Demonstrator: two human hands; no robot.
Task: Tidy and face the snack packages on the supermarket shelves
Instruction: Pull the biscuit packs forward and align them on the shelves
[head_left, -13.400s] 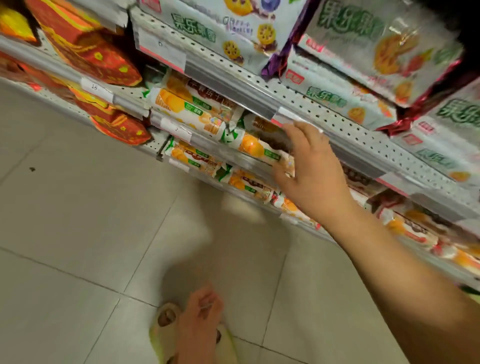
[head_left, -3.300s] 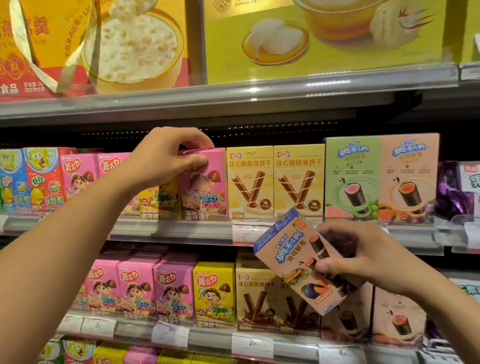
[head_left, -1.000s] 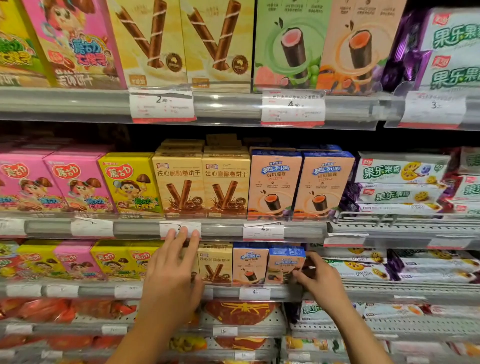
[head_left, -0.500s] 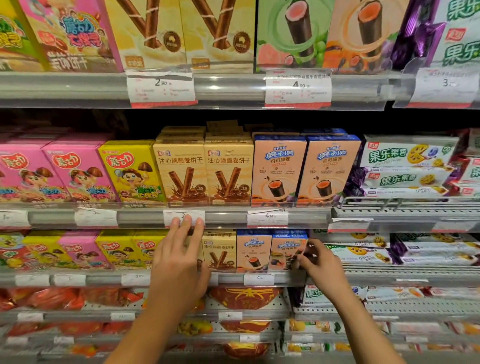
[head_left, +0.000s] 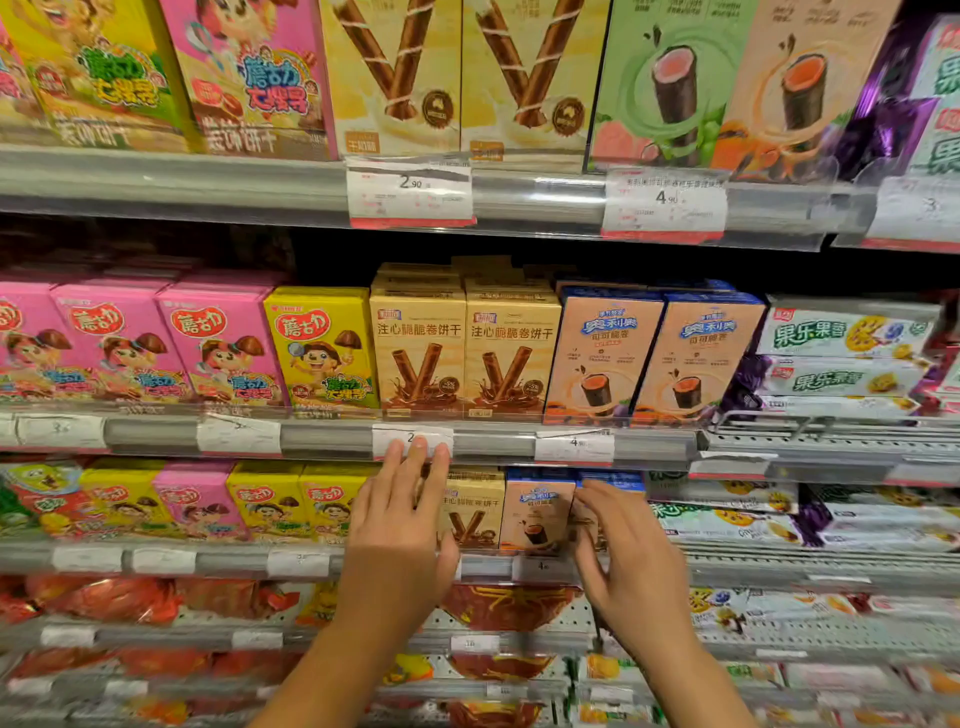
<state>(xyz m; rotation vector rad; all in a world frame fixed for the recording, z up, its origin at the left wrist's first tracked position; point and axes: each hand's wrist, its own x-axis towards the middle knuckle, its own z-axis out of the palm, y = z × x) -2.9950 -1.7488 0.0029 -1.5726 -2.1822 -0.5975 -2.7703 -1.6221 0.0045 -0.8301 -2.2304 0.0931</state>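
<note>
On the third shelf down stands a row of small snack boxes. My left hand (head_left: 397, 535) lies flat, fingers straight, against the box left of a tan wafer-roll box (head_left: 472, 512); its fingertips reach up over the price tag (head_left: 413, 441) on the rail above. A peach box with a blue top (head_left: 537, 512) stands next to the tan one. My right hand (head_left: 631, 561) rests on the front of the neighbouring blue-topped box (head_left: 613, 480), fingers stretched to its top and thumb near its lower left edge. That box is mostly hidden.
The shelf above holds pink boxes (head_left: 223, 348), a yellow box (head_left: 322, 348), tan wafer-roll boxes (head_left: 421, 353) and peach boxes (head_left: 602, 353), all facing front. Stacked green-and-white biscuit packs (head_left: 841, 338) fill the right side. Red bags (head_left: 104, 597) lie on the lower shelves.
My right hand has gone from pinching the blue-topped box's edge to lying over its front. My left hand stays flat on the same box.
</note>
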